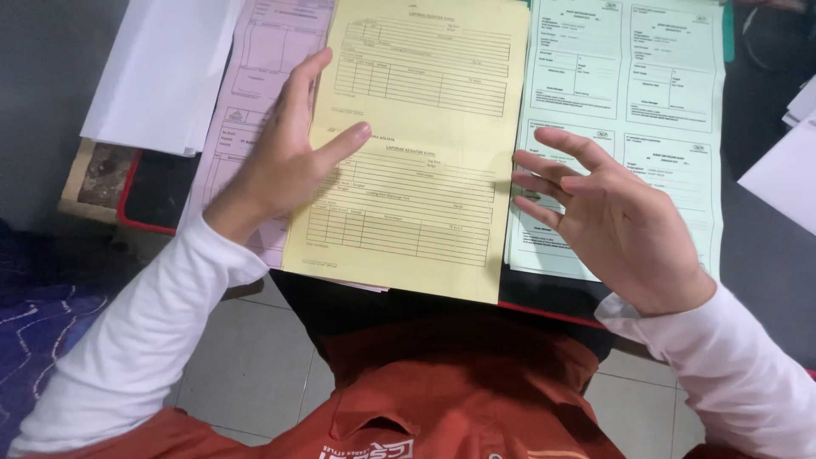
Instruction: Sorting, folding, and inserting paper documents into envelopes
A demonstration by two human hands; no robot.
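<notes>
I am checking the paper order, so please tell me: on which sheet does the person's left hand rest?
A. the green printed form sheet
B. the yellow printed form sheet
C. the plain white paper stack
B: the left hand lies flat on the left edge of the yellow printed form sheet, with the fingers spread over it.

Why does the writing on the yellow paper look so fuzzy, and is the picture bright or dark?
In the head view, the yellow form is evenly lit with no glare, but its small print is too soft to read. The left hand casts a faint shadow on the pink form beside it. The right hand looks slightly blurred over the green form. The corners fall off dark.
</notes>
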